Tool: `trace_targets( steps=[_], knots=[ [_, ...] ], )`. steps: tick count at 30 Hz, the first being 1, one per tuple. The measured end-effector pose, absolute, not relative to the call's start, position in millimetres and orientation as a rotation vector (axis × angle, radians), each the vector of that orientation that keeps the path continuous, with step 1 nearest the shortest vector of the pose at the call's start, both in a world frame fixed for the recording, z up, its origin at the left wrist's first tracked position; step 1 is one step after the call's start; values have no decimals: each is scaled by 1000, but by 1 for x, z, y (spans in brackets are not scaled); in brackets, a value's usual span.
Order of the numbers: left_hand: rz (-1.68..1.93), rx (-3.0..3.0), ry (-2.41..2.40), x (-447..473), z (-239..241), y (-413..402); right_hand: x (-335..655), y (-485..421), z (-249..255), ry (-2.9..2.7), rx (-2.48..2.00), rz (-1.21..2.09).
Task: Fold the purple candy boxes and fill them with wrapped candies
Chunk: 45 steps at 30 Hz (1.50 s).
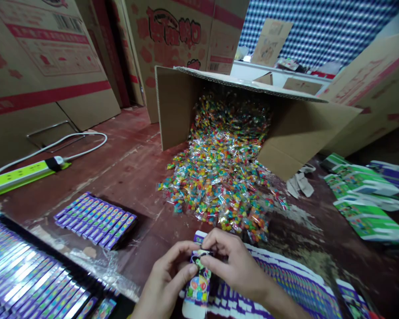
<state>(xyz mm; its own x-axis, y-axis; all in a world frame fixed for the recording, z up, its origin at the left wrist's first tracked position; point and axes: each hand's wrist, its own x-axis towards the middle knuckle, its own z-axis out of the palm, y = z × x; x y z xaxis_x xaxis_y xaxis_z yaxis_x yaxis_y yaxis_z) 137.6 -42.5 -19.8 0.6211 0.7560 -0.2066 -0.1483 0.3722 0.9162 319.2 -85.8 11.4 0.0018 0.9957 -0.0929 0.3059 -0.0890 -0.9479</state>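
Observation:
Between both hands is a small purple candy box [199,281] with colourful pictures on its front and a white flap at its lower end. My left hand [171,277] grips its left side, the thumb lying on the front. My right hand [231,261] is closed at its upper right edge, fingers near the top end. Beneath and to the right lies a long row of flat purple cartons [295,283] with white flaps. Just beyond the hands, a heap of clear packets of coloured candies [219,177] spills from a cardboard box [289,141] on its side.
A block of filled purple boxes [96,219] lies at left, with a film-wrapped stack [29,270] nearer. A power strip [23,175] with a white cable sits far left. Green cartons [369,199] and white gloves [301,182] are at right. Large cartons [182,48] stand behind.

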Motion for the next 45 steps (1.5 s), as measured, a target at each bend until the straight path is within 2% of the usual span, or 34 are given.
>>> trace_targets(
  steps=[3,5,7,10,12,16,22,27,30,40,45],
  knots=[
    [645,1018,696,134,-20,-42,322,-81,13,-1379,-1460,1201],
    [653,978,701,132,-21,-41,330,-72,14,-1551,-1409,1101],
    [697,949,765,130,-23,-38,343,-55,16,-1720,-1426,847],
    [796,955,892,128,-24,-30,362,-21,14,-1855,-1633,276],
    [824,940,922,128,-21,-26,368,3,10,-2052,-1625,140],
    [853,821,969,125,-11,-24,369,36,4,-2200,-1489,222],
    [768,798,931,121,-14,-20,379,24,14,-1932,-1539,380],
    [681,946,878,122,-34,-13,385,-3,38,-1539,-1460,1044],
    [697,1025,885,121,-37,-12,384,-11,49,-1428,-1411,1201],
    [566,1081,715,132,-20,-20,365,-22,53,-1612,-1600,975],
    [615,1084,716,142,-16,-25,345,-29,50,-1768,-1603,596]
  ],
)
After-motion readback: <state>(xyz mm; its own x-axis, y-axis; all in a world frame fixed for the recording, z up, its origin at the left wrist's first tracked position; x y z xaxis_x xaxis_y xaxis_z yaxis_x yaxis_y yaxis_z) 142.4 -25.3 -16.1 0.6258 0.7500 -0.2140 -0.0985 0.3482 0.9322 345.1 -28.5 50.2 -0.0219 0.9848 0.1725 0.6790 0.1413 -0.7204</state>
